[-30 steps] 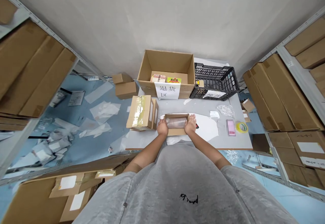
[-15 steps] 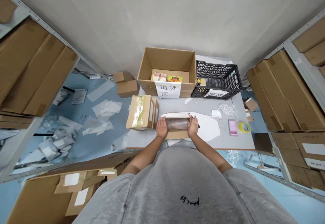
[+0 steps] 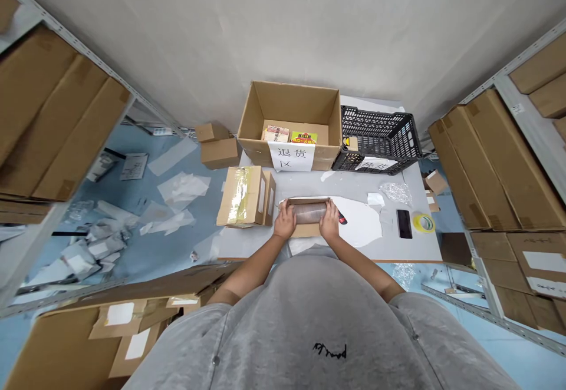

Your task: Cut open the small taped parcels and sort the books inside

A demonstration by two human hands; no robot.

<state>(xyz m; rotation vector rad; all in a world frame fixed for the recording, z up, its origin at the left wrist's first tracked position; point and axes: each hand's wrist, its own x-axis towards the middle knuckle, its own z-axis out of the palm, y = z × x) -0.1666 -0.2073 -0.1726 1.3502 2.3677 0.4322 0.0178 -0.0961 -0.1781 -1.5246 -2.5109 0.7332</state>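
A small brown cardboard box (image 3: 306,228) lies on the grey table (image 3: 398,247) right in front of me. Across its top sits a bubble-wrapped cylindrical item (image 3: 309,211). My left hand (image 3: 285,221) grips the left end of the wrapped item and the box, fingers curled. My right hand (image 3: 331,220) grips the right end the same way. A red-and-black pen or cutter (image 3: 342,220) lies just right of my right hand on a white sheet (image 3: 360,225).
A taped cardboard box (image 3: 245,197) stands at the table's left. At the back are an open carton (image 3: 289,120) with a paper label and a black plastic crate (image 3: 380,136). A phone (image 3: 404,223), a yellow tape roll (image 3: 423,222) and plastic wrap (image 3: 394,191) lie at right. Shelves of cartons flank both sides.
My hands have closed in from the box's sides onto the ends of the wrapped item, fingers now curled over it. The view shifted slightly.
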